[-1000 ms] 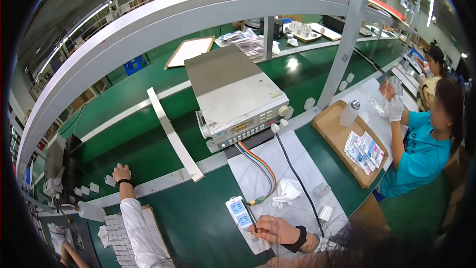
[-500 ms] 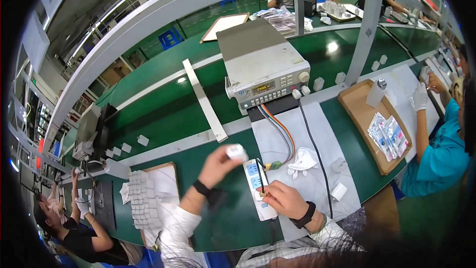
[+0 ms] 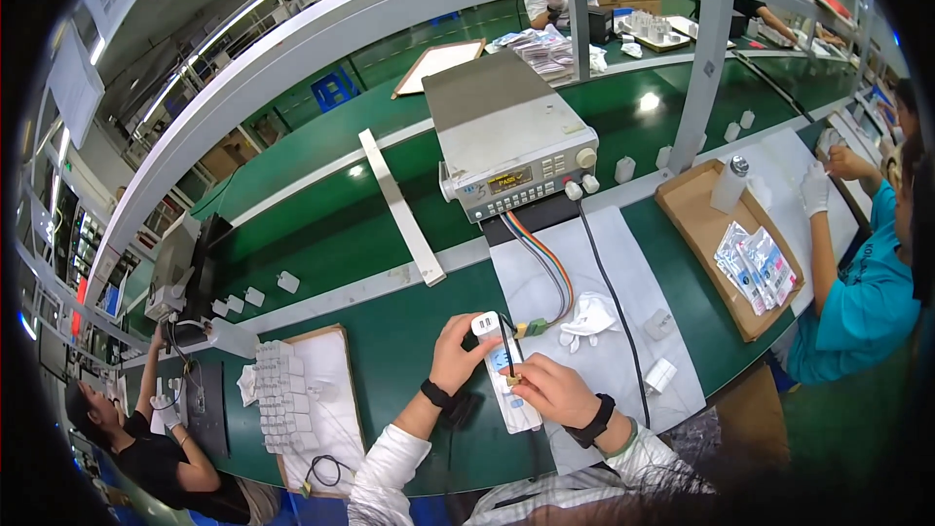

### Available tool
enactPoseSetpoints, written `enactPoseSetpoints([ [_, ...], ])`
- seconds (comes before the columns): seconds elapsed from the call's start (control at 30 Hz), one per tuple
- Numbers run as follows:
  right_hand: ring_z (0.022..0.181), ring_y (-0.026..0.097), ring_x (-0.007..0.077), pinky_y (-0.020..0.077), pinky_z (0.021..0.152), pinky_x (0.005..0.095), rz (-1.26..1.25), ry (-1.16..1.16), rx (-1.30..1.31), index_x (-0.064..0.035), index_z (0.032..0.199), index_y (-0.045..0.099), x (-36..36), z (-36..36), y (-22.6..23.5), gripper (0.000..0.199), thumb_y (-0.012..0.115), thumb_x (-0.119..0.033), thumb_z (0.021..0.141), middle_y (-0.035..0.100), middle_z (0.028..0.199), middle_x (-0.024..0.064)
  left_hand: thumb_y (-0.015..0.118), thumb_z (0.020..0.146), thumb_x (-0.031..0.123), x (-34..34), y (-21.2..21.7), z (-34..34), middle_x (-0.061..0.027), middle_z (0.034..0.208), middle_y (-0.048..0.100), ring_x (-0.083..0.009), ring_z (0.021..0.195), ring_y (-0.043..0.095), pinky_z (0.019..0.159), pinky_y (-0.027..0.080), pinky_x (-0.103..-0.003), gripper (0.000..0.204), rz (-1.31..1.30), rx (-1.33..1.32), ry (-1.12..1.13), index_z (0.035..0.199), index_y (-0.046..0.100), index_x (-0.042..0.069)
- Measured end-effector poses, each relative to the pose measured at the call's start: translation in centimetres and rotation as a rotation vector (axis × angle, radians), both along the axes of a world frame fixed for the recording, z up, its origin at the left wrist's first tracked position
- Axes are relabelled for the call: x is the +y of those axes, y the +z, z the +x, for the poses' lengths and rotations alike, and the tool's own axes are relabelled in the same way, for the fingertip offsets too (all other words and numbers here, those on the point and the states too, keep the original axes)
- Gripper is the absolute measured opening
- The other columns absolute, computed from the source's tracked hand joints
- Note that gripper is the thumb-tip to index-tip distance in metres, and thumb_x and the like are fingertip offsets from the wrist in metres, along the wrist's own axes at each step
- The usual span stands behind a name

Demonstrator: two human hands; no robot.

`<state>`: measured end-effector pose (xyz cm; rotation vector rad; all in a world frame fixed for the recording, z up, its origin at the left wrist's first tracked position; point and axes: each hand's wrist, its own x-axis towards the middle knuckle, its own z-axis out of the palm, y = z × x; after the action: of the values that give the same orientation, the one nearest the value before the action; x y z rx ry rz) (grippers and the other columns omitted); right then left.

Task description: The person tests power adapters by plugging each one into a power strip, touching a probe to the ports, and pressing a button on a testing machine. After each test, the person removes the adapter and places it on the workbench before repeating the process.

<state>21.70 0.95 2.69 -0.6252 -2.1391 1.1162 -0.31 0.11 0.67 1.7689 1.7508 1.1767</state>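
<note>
In the head view, my left hand (image 3: 456,356) is closed around a white two-port charger (image 3: 484,324), at the far end of the power strip (image 3: 526,418) on the green worktop (image 3: 394,339); whether it is plugged in I cannot tell, since my fingers hide its underside. My right hand (image 3: 558,392) pinches a small gold-coloured plug (image 3: 513,380) on a black lead (image 3: 509,355), nearer to me over the same strip. If the charger goes in askew, I judge, its prongs could bend or make poor contact. The lead passes right beside it, so it could snag on my fingers and tug the green-and-yellow connector (image 3: 533,328), straining the coloured wires (image 3: 562,282) that run toward the grey instrument (image 3: 521,122) (a jolt there might spoil a reading). With too loose a pinch, I could drop the gold-coloured plug.
</note>
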Motion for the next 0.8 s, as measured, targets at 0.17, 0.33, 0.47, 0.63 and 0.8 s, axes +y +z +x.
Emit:
enactPoseSetpoints([
  [0.17, 0.077, 0.061, 0.0238, 0.0493, 0.066, 0.0325, -0.027, 0.007, 0.014, -0.0048, 0.111, 0.060, 0.1, 0.0, -0.3, 0.027, 0.064, -0.019, 0.089, 0.056, 0.092, 0.0085, 0.079, 0.072, 0.014, 0.0, 0.5, 0.5, -0.0100, 0.105, 0.062, -0.0268, 0.099, 0.059, 0.087, 0.047, -0.034, 0.040, 0.082, 0.080, -0.004, 0.108, 0.065, 0.005],
  [0.33, 0.077, 0.061, 0.0237, 0.0491, 0.065, 0.0324, -0.032, 0.010, 0.018, -0.0045, 0.110, 0.060, 0.2, 0.0, 0.1, 0.026, 0.064, -0.019, 0.089, 0.056, 0.091, 0.0085, 0.078, 0.072, 0.015, 0.0, 0.4, 0.3, -0.0097, 0.105, 0.062, -0.0275, 0.101, 0.057, 0.090, 0.045, -0.036, 0.038, 0.054, 0.070, 0.038, 0.107, 0.065, 0.006],
  [0.47, 0.076, 0.061, 0.0228, 0.0492, 0.065, 0.0318, -0.046, 0.018, 0.006, -0.0046, 0.111, 0.060, 0.2, 0.0, -0.1, 0.026, 0.064, -0.018, 0.089, 0.056, 0.091, 0.0082, 0.077, 0.072, 0.017, 0.3, 1.0, 0.3, -0.0092, 0.105, 0.062, -0.0277, 0.103, 0.056, 0.091, 0.043, -0.037, 0.037, 0.014, 0.175, -0.013, 0.106, 0.066, 0.007],
  [0.63, 0.076, 0.062, 0.0220, 0.0493, 0.064, 0.0312, -0.035, 0.014, 0.017, -0.0050, 0.111, 0.060, -0.1, -0.2, 0.2, 0.026, 0.064, -0.018, 0.089, 0.056, 0.092, 0.0079, 0.077, 0.073, 0.018, -0.6, 1.1, 0.4, -0.0102, 0.110, 0.062, -0.0278, 0.107, 0.055, 0.094, 0.041, -0.038, 0.042, -0.002, 0.156, 0.009, 0.112, 0.063, 0.008],
  [0.8, 0.074, 0.062, 0.0214, 0.0495, 0.064, 0.0307, 0.021, -0.021, -0.004, -0.0042, 0.110, 0.062, 0.6, 0.5, 1.3, 0.025, 0.064, -0.017, 0.089, 0.057, 0.090, 0.0074, 0.075, 0.078, 0.023, -4.7, 3.5, 1.5, -0.0116, 0.120, 0.059, -0.0279, 0.115, 0.053, 0.099, 0.037, -0.040, 0.044, -0.063, -0.169, -0.053, 0.118, 0.061, 0.010],
])
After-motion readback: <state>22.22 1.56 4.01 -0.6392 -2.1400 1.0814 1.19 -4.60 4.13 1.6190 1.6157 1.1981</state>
